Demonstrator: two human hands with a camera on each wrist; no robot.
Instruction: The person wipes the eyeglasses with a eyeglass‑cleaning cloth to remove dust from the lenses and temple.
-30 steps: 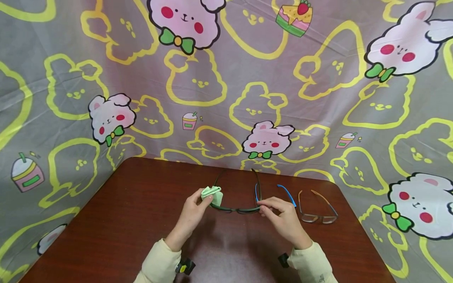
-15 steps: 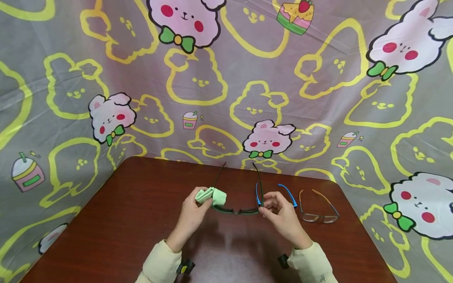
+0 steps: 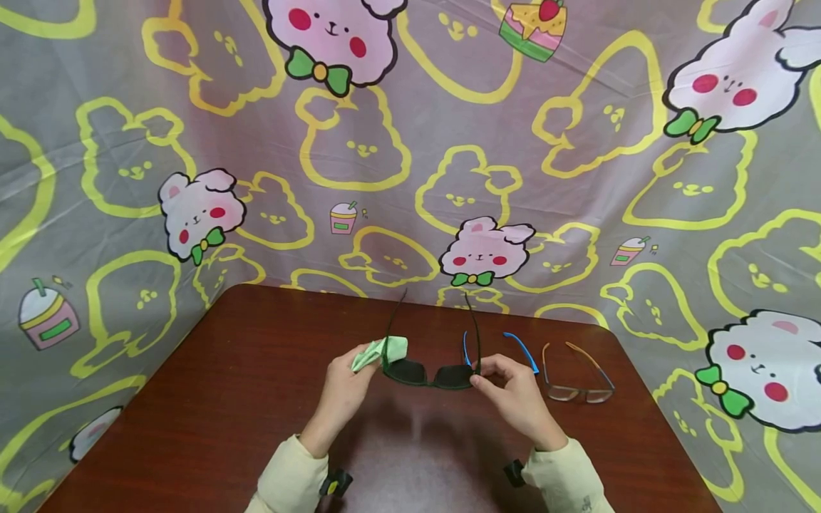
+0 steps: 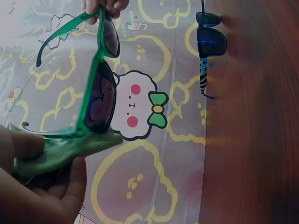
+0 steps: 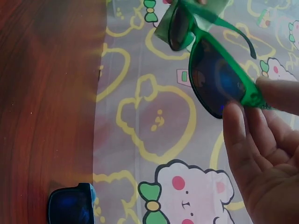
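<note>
Dark-lensed sunglasses with a green frame (image 3: 405,372) are held above the table, both temples unfolded and pointing away from me. My left hand (image 3: 343,388) grips a light green cloth (image 3: 395,348) at the left hinge end of the sunglasses. In the left wrist view the cloth (image 4: 70,151) lies against the lower frame corner, thumb above and fingers below; whether the fingers touch the frame itself is hidden. My right hand (image 3: 513,395) pinches the right hinge corner. The right wrist view shows its thumb and fingertips on the green frame (image 5: 252,93), beside the lens.
To the right on the brown table (image 3: 256,413) lie blue-templed glasses (image 3: 521,353), partly behind my right hand, and clear glasses with orange-tipped temples (image 3: 596,396). A patterned cloth backdrop (image 3: 378,206) rises around the table's back and sides.
The sunglasses have tilted so their dark lenses now face up towards me. The cloth has shifted around the left corner. My right hand has changed its hold at the right hinge.
</note>
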